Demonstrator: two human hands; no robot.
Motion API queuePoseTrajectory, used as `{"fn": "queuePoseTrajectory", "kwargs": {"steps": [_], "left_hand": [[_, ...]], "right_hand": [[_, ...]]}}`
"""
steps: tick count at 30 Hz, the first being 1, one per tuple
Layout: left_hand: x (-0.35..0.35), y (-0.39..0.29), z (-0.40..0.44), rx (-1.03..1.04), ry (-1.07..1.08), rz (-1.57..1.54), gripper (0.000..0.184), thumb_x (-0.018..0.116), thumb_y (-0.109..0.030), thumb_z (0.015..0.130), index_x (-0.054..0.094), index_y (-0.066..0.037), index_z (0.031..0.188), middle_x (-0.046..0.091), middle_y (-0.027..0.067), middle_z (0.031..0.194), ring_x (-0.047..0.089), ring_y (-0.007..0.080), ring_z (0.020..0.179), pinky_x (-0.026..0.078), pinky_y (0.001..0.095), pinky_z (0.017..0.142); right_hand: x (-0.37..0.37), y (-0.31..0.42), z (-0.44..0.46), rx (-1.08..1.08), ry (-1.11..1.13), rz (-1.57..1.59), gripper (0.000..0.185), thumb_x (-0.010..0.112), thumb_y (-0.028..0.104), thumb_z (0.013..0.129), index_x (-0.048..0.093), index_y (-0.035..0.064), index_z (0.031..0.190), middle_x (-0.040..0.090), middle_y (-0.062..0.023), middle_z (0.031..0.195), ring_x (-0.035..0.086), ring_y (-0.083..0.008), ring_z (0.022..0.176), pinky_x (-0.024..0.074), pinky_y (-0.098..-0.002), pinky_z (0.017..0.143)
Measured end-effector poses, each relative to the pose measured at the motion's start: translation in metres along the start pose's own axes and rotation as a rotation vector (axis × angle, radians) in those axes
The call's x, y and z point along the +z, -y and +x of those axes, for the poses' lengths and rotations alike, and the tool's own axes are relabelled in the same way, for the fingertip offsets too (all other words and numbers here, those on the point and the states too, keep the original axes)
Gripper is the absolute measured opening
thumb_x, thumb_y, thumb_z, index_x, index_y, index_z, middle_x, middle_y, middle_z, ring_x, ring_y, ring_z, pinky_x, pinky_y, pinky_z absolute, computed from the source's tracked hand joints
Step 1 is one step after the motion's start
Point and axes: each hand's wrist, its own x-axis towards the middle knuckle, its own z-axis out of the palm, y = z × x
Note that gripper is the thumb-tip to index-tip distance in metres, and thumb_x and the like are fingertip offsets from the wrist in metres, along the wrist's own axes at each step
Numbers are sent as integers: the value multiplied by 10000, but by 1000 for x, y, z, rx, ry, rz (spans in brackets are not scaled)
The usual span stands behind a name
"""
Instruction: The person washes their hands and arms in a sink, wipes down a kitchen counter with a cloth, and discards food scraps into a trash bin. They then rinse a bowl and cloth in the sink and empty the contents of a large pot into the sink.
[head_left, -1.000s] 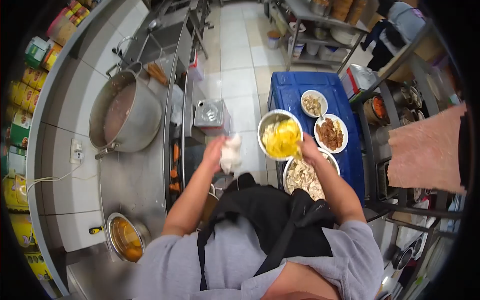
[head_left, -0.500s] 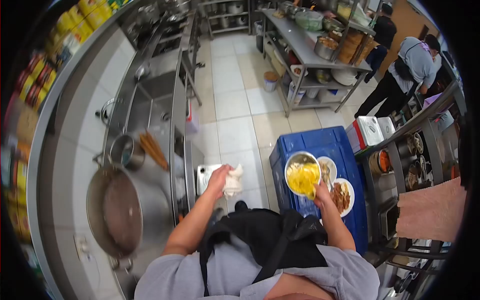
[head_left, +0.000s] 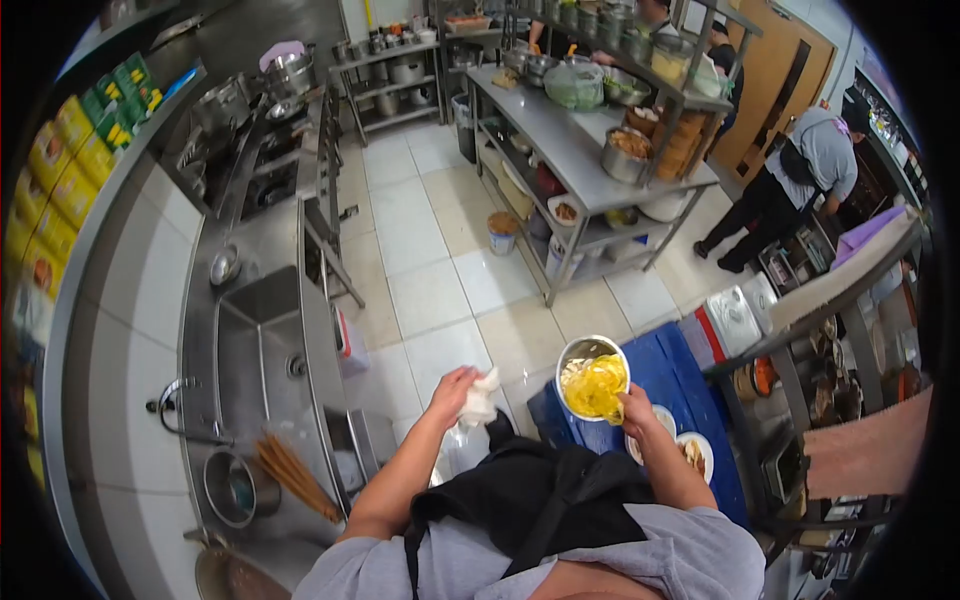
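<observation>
My left hand is closed around a bunched white cloth, above the tiled floor. With my right hand I grip the rim of a round metal bowl. Inside the bowl lies a bright yellow mass with paler bits beside it; its kind cannot be made out. The bowl is tilted toward me, over the near-left edge of a blue chest. Below my right wrist, white plates with food stand on that chest, partly hidden by my forearm.
To the left run a steel sink, a pot and wooden sticks. Ahead stands a steel worktable with a tub on the floor beside it. A co-worker bends at the right, near shelving.
My view has shifted forward, so the sink and worktable appear nearer and the big pot has slid toward the lower left. The bowl has moved forward, away from the plates. Both hands keep their hold.
</observation>
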Motion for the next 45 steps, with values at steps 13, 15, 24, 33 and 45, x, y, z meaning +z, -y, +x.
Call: {"fn": "queuePoseTrajectory", "kwargs": {"steps": [13, 15, 24, 33, 45], "left_hand": [[-175, -116, 139, -64, -462, -186, 422, 467, -402, 978, 577, -41, 789, 632, 118, 834, 622, 212, 751, 519, 365, 688], [-204, -121, 173, -100, -475, -160, 436, 466, -409, 977, 575, -44, 764, 636, 124, 843, 622, 215, 756, 519, 367, 697], [-287, -246, 364, -45, -257, -62, 488, 475, -429, 972, 539, -43, 681, 651, 126, 847, 584, 191, 745, 471, 335, 661], [-291, -383, 596, -81, 225, 350, 298, 539, -315, 963, 584, -33, 882, 632, 57, 799, 583, 128, 702, 482, 290, 641], [-250, -539, 856, -137, 370, 400, 223, 545, -230, 959, 565, -53, 1093, 658, 99, 966, 614, 152, 860, 513, 307, 739]], "right_hand": [[216, 119, 290, 116, 338, -171, 352, 470, -62, 844, 527, -50, 1192, 632, -158, 1081, 659, -256, 923, 540, -350, 821], [241, 119, 316, 169, 366, -144, 348, 476, -59, 848, 524, -54, 1193, 635, -157, 1086, 659, -264, 937, 537, -365, 852], [327, 160, 421, 280, 44, -136, 353, 479, -59, 862, 509, -65, 1213, 626, -184, 1126, 658, -269, 961, 541, -381, 864], [406, 243, 554, 108, 46, 64, 299, 486, -32, 873, 537, -48, 1168, 635, -152, 1079, 655, -242, 956, 543, -367, 841], [543, 369, 874, 106, 205, -67, 314, 527, -15, 843, 552, -37, 1155, 649, -129, 1043, 658, -208, 879, 540, -329, 769]]}}
